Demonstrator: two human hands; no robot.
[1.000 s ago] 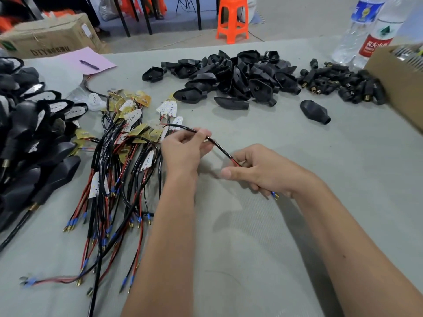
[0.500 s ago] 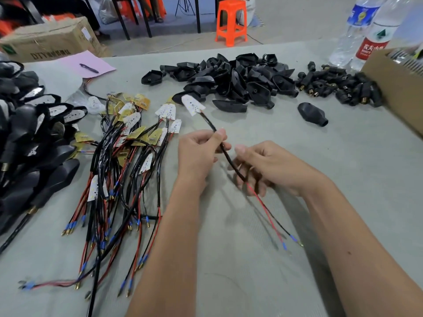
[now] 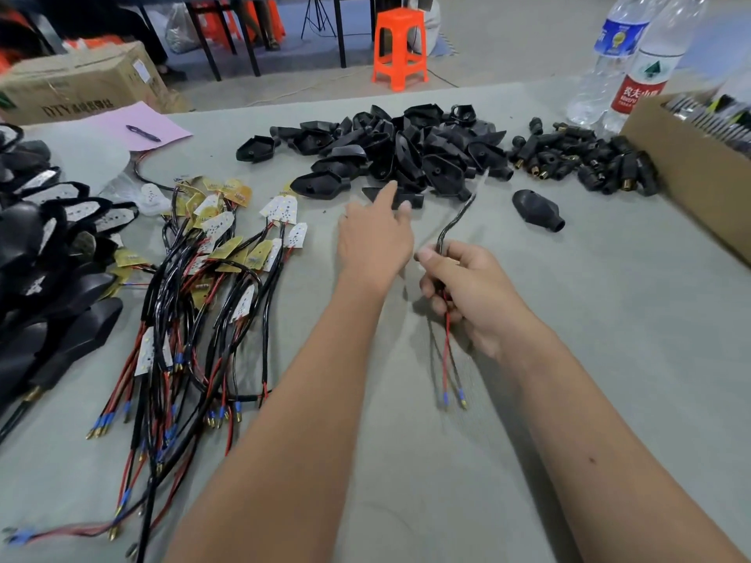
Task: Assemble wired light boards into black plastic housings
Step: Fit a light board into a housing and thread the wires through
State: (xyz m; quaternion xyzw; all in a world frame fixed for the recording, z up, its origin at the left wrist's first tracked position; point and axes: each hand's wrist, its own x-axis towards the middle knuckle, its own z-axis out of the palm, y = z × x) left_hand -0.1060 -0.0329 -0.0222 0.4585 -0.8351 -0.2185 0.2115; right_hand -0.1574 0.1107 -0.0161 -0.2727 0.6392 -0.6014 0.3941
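The right hand grips the black sheathed cable of a wired light board, fingers curled round it and thumb pressed along the top; the cable rises from the fist and curves toward the far side, its board end blurred over the edge of the housing pile, while the red and black leads with blue-sleeved tips hang below the hand onto the grey counter. The left hand stretches forward with fingers straight and loosely spread, the forefinger touching or just over a black plastic housing at the near edge of the heap of housings — I cannot tell which. Left of the arms lies a tangle of more wired boards, and beyond it, at the counter's left edge, assembled housings. A lone black rubber boot sits apart, near a pile of small black connectors.
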